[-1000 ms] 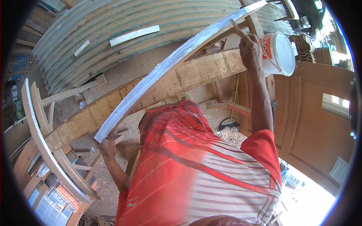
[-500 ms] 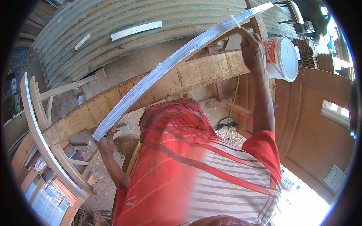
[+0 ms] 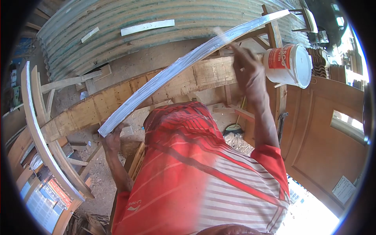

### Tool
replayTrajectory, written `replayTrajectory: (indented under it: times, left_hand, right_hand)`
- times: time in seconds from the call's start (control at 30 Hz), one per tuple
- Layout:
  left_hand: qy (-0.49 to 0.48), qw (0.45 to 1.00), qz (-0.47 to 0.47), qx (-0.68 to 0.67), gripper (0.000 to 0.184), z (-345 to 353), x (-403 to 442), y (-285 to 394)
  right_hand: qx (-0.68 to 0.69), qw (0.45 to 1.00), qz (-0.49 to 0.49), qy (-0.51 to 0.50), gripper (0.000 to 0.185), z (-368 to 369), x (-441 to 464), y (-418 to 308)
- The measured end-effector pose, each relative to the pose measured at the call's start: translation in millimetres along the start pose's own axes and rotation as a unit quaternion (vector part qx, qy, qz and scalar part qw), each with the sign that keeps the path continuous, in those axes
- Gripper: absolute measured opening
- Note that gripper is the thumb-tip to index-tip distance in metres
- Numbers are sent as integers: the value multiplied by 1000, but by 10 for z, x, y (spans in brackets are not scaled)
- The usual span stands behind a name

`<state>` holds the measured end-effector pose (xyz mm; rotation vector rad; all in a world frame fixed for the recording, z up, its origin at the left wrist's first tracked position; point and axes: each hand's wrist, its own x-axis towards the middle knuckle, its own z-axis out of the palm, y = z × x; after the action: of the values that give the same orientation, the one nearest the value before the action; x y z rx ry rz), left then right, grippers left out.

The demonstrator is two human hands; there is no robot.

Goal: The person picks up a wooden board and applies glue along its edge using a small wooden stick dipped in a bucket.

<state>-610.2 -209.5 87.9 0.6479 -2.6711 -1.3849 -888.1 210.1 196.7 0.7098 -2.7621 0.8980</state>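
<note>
A long curved wooden board, its upper edge coated white, runs diagonally over the workbench beam. My left hand is closed around its lower near end, with the fingers partly behind the wood. My right hand is closed on a thin pale tool, probably a putty knife, blurred by motion. The tool's tip is at the board's white edge, right of its middle. Close to the right hand, a white plastic bucket with a red label lies on its side on the beam.
A thick timber beam crosses beneath the board. Another white-edged curved piece stands at left. Two white strips, one long and one short, lie on corrugated sheeting. A wooden door panel stands at right.
My right hand has moved left and down along the board with the pale tool, away from the bucket. The left hand keeps its hold; the view has shifted slightly.
</note>
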Motion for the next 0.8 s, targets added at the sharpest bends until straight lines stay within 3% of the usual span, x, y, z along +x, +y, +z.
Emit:
replayTrajectory:
  times: [0.03, 0.07, 0.13, 0.23, 0.33, 0.43, 0.57, 0.67, 0.73, 0.8]
  left_hand:
    - [9, 999, 33, 9, 47, 20, 13, 22]
    - [3, 1000, 30, -2, 46, 30, 17, 26]
    - [-4, 1000, 22, -20, 45, 19, 25, 13]
    - [-13, 999, 11, -47, 45, 33, 19, -69]
    - [1, 998, 40, -53, 48, 49, 41, -86]
    - [-13, 992, -15, -128, 54, 70, 36, -160]
    - [-16, 990, 60, -130, 63, 32, 114, -29]
    - [-5, 987, 111, -119, 66, 20, 143, -99]
    - [2, 982, 114, -148, 66, 65, 131, -145]
    - [0, 981, 88, -171, 64, 81, 104, -178]
  right_hand:
    - [-66, 996, 50, 21, 40, -44, 46, 103]
    - [-106, 993, 30, 51, 37, -11, 5, 316]
    - [-140, 986, 88, -20, 37, 28, -127, 180]
    - [-73, 993, -58, -79, 44, 251, -508, -352]
    - [96, 972, -137, -167, 51, 321, -597, -951]
    - [73, 992, -8, -101, 50, 274, -495, -844]
    - [-49, 994, 97, 18, 50, 344, -411, -459]
    - [20, 995, -51, -81, 50, 447, -602, -730]
    - [51, 990, -84, -99, 49, 478, -685, -966]
    - [68, 997, -29, -30, 48, 463, -699, -943]
